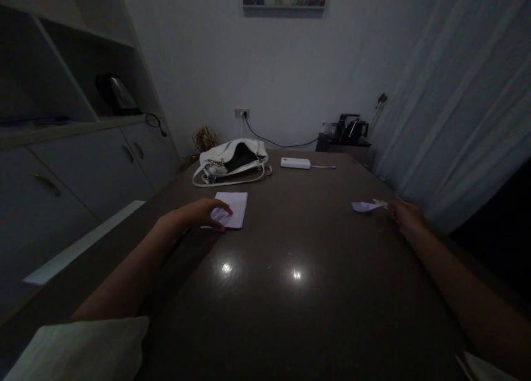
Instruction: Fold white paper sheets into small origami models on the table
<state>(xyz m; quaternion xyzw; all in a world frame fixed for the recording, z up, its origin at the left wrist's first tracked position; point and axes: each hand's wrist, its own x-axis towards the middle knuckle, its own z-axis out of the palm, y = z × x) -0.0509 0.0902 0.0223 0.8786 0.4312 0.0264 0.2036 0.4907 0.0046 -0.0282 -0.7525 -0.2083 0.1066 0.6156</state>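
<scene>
My left hand [205, 212] rests on the near left corner of a small stack of white paper [234, 208] lying on the dark table [290, 292], fingers curled over the sheet's edge. My right hand [404, 212] reaches to the far right side of the table, its fingertips closed on the end of a small folded white paper [364, 206] that lies on the tabletop. The room is dim.
A white handbag [232, 161] lies at the table's far end, with a white power bank [295, 163] and cable beside it. Cabinets and shelves line the left wall, a curtain [456, 104] hangs on the right, and a black appliance [350, 129] stands in the far corner.
</scene>
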